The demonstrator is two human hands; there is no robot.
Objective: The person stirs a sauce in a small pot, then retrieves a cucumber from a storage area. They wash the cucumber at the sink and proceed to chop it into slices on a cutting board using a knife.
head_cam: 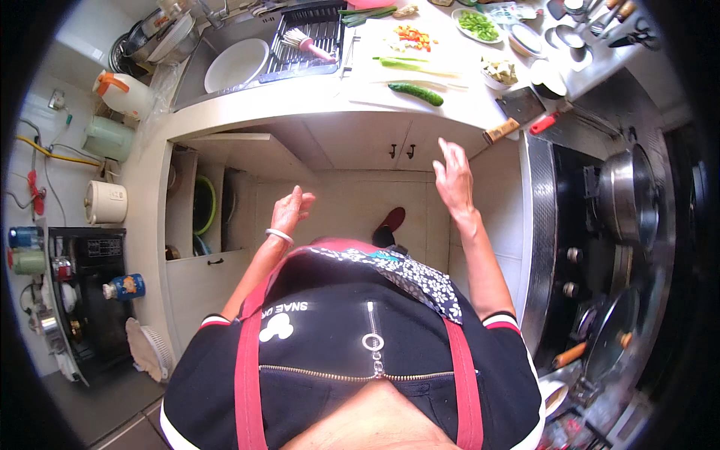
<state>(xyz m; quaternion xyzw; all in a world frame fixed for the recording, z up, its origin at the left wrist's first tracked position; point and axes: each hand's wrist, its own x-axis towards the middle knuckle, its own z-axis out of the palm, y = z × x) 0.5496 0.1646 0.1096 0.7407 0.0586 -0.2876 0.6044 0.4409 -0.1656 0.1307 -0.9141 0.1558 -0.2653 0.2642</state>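
My left hand, a bangle at its wrist, hangs empty with fingers apart in front of the lower cupboards. My right hand is raised below the counter edge, fingers spread and holding nothing. Nearest above it, a cucumber lies at the near side of a white cutting board. Behind the cucumber are pale green stalks and diced red and orange vegetable pieces. A cleaver with a wooden handle rests right of the board, its handle by the counter edge, close to a red-handled tool.
A sink holds a white basin; a black drying rack with a brush adjoins it. A cupboard door stands ajar at left. On the right, a steel pot sits on the stove. A plate of chopped greens is at the back.
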